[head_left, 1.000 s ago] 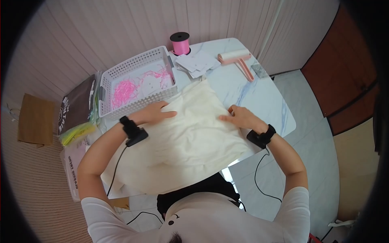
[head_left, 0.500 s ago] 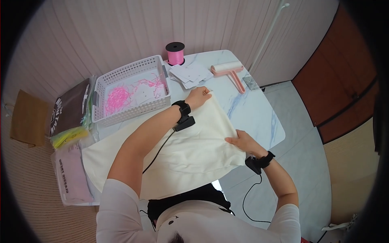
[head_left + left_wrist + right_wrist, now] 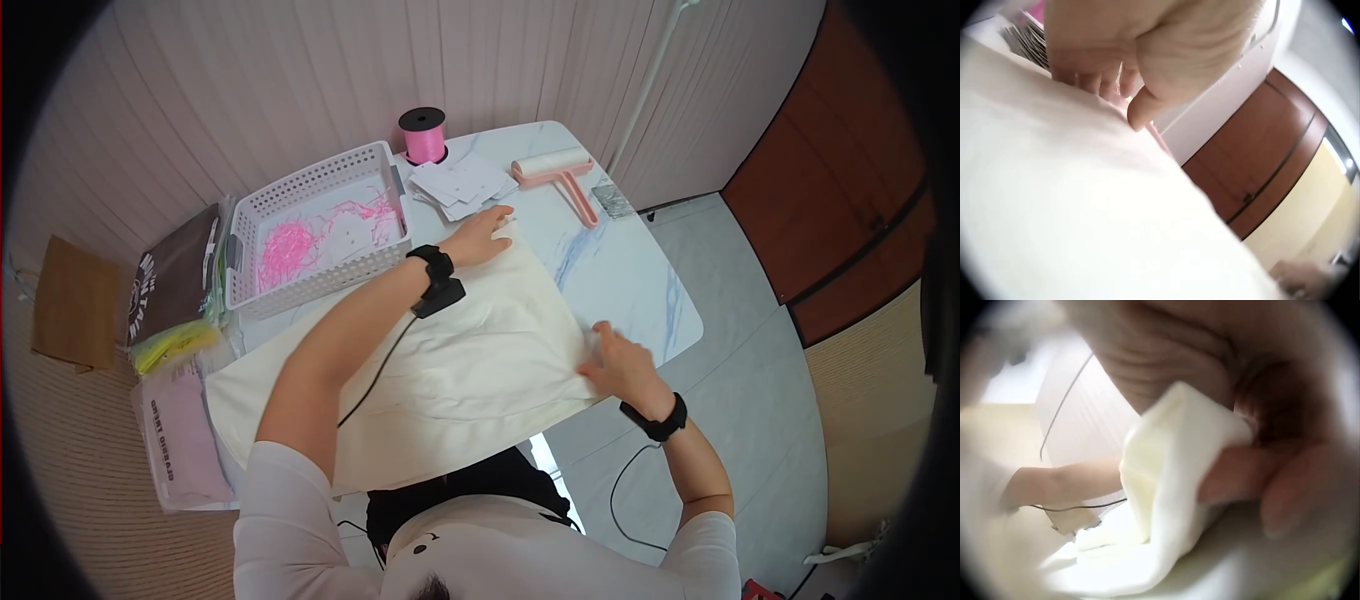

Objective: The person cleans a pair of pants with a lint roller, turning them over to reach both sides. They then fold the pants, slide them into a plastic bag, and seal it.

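A cream cloth (image 3: 450,350) lies spread over the table's front part, wrinkled at its middle and right. The left hand (image 3: 478,238) rests at its far corner, thumb and fingers apart; in the left wrist view, the thumb and fingertips of the left hand (image 3: 1141,56) touch the cloth (image 3: 1072,187). At the right edge is the right hand (image 3: 625,370), index finger and thumb spread in the head view. The right wrist view shows a raised fold of cloth (image 3: 1179,462) between the palm and curled fingers of the right hand (image 3: 1241,412).
Behind the cloth stand a white basket (image 3: 320,275) with pink shreds, a pink ribbon spool (image 3: 424,138), white cards (image 3: 460,185) and a pink-handled roller (image 3: 555,168). Packaged garments (image 3: 180,430) lie at the left. Cables hang from both wrists.
The left hand has moved from the cloth's left side to its far corner. Lately the right hand has shifted slightly toward the front, its index finger lifting away from the thumb.
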`<state>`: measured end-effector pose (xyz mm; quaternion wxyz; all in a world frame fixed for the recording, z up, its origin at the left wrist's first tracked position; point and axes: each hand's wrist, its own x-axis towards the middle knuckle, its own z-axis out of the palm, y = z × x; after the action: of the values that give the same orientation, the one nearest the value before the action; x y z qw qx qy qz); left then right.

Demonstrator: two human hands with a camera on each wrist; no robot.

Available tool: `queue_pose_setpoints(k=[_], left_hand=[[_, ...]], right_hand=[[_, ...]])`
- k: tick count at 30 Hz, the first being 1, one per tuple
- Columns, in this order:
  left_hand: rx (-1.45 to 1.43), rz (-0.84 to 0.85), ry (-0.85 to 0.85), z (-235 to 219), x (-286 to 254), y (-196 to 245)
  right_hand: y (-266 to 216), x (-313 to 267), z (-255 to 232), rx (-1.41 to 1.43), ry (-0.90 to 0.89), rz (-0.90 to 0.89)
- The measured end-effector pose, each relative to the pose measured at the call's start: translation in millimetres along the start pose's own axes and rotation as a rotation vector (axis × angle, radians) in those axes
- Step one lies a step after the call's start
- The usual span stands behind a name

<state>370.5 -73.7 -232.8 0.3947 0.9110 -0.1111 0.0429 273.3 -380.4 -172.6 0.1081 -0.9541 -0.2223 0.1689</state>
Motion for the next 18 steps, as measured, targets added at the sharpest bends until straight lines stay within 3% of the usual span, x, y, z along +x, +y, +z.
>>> queue_pose_setpoints(k=[3, 4, 7, 9, 13, 16, 18], left_hand=[[0.130, 0.217, 0.043, -24.1, -32.8, 19.1], [0.042, 0.131, -0.035, -39.7, -52.0, 36.6], [-0.003, -0.049, -0.192, -93.6, -126.9, 76.8], [0.095, -0.221, -0.222, -133.8, -185.0, 100.8], [-0.072, -0.529, 0.133, -191.5, -315.1, 86.6], [0.147, -0.830, 0.387, -200.2, -407.9, 73.2], [0.306, -0.964, 0.459, -188.9, -462.4, 54.9]], right_hand=[[-3.4, -5.1, -3.8, -0.014, 0.370, -0.342], [-9.7, -5.3, -4.1, 0.025, 0.377, -0.531], [-17.1, -12.3, 28.9, -0.081, 0.193, -0.771], [-2.9, -11.7, 48.8, -0.118, 0.047, -0.749], [-20.1, -6.8, 13.9, -0.095, -0.119, -0.747], [-67.1, -7.4, -13.3, -0.144, -0.162, -0.891], [-102.2, -0.3, -12.5, -0.147, -0.186, -1.000]])
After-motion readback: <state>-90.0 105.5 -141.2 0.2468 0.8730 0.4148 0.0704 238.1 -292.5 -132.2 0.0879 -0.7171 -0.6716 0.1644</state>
